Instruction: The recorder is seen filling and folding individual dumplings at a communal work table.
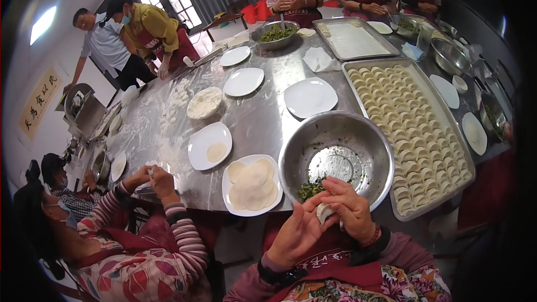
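Both hands meet over the near rim of a large steel bowl [335, 155], which holds a little chopped green filling [309, 189]. A folded dumpling [325, 213] rests on the fingers of my left hand [300, 228], which lies palm up. From the right, my right hand [352, 212] grips the dumpling's edge between thumb and fingers. Round dough wrappers [253, 184] lie stacked on a white plate [228, 206] left of the bowl. Right of it, a metal tray [455, 123] carries rows of folded dumplings [413, 142].
A plate with one wrapper [216, 152], several white plates [311, 97] and a bowl of flour [204, 103] stand on the floured steel table [268, 123]. A co-worker's hands [161, 182] are at the left. Other people stand across the table.
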### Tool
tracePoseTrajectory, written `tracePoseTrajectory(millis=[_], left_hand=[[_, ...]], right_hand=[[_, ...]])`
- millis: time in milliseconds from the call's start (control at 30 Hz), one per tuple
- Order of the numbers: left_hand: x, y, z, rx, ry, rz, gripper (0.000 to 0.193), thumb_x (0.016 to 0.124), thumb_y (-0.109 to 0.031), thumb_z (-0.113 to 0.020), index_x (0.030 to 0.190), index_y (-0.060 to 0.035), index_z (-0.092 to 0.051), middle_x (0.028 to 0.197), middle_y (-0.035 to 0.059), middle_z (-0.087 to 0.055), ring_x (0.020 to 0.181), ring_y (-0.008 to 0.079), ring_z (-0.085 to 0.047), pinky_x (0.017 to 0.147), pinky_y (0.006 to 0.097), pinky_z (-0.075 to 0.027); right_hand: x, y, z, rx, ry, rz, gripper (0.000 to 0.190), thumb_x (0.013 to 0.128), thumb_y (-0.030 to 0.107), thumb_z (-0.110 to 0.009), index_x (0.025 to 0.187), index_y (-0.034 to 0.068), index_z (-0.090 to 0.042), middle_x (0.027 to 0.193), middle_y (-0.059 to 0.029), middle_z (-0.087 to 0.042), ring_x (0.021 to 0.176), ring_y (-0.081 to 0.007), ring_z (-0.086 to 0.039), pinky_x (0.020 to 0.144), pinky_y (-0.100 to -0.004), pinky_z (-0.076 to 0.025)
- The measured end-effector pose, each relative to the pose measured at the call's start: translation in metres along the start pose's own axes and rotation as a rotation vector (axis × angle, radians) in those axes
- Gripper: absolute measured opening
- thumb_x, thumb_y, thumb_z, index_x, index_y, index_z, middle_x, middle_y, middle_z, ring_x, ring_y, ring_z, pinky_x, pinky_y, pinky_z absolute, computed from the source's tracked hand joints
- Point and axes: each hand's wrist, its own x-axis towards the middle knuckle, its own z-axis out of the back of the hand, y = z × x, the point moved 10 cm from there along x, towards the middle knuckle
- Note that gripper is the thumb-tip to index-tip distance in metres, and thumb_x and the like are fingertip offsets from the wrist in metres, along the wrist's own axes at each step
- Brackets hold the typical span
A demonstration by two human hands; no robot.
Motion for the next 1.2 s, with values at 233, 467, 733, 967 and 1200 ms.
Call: tracePoseTrajectory(millis=[233,467,733,967,1200], left_hand=[[-0.004,-0.014,-0.012,0.117,0.078,-0.039,0.082,0.088,-0.058,-0.045,0.141,0.0008,-0.022,0.138,0.0145,-0.036,0.128,0.0239,-0.037,0.107,0.0383,-0.029],[0.009,-0.017,-0.023,0.247,0.115,0.023,0.085,0.088,-0.058,-0.044,0.144,-0.0013,-0.012,0.14,0.0181,-0.034,0.128,0.0271,-0.038,0.106,0.04,-0.031],[0.007,-0.057,-0.02,0.435,-0.087,-0.205,0.047,0.093,-0.036,-0.05,0.125,-0.0021,-0.043,0.121,0.0211,-0.053,0.106,0.0292,-0.057,0.094,0.0414,-0.045],[-0.054,-0.119,0.053,0.326,-0.223,-0.386,0.052,0.095,-0.035,-0.047,0.133,-0.0008,-0.038,0.13,0.0219,-0.047,0.112,0.0319,-0.052,0.097,0.0436,-0.042],[-0.046,-0.121,0.07,0.416,-0.381,-0.4,0.042,0.097,-0.029,-0.044,0.129,-0.003,-0.041,0.124,0.0162,-0.049,0.106,0.0275,-0.052,0.093,0.041,-0.043]], right_hand=[[0.007,0.018,0.003,-0.139,0.123,-0.002,0.05,0.073,0.017,-0.073,0.12,0.006,-0.058,0.134,-0.016,-0.047,0.125,-0.0316,-0.042,0.103,-0.0396,-0.033],[0.015,0.032,0.007,-0.284,0.193,0.017,0.04,0.071,0.006,-0.066,0.111,0.01,-0.064,0.133,-0.0164,-0.046,0.122,-0.0324,-0.044,0.102,-0.0395,-0.035],[0.02,0.037,0.111,-0.215,-0.123,-0.063,0.034,0.072,-0.002,-0.065,0.105,0.005,-0.064,0.116,-0.013,-0.056,0.107,-0.0213,-0.056,0.091,-0.0316,-0.045],[-0.034,-0.001,0.371,-0.166,-0.7,-0.403,0.03,0.076,0.002,-0.061,0.107,0.0,-0.061,0.089,-0.0042,-0.066,0.073,-0.0103,-0.062,0.06,-0.0229,-0.05],[-0.103,-0.01,0.468,-0.292,-0.949,-0.54,0.023,0.077,0.009,-0.065,0.098,0.0,-0.062,0.08,-0.0011,-0.063,0.065,-0.0082,-0.058,0.054,-0.0211,-0.046]])
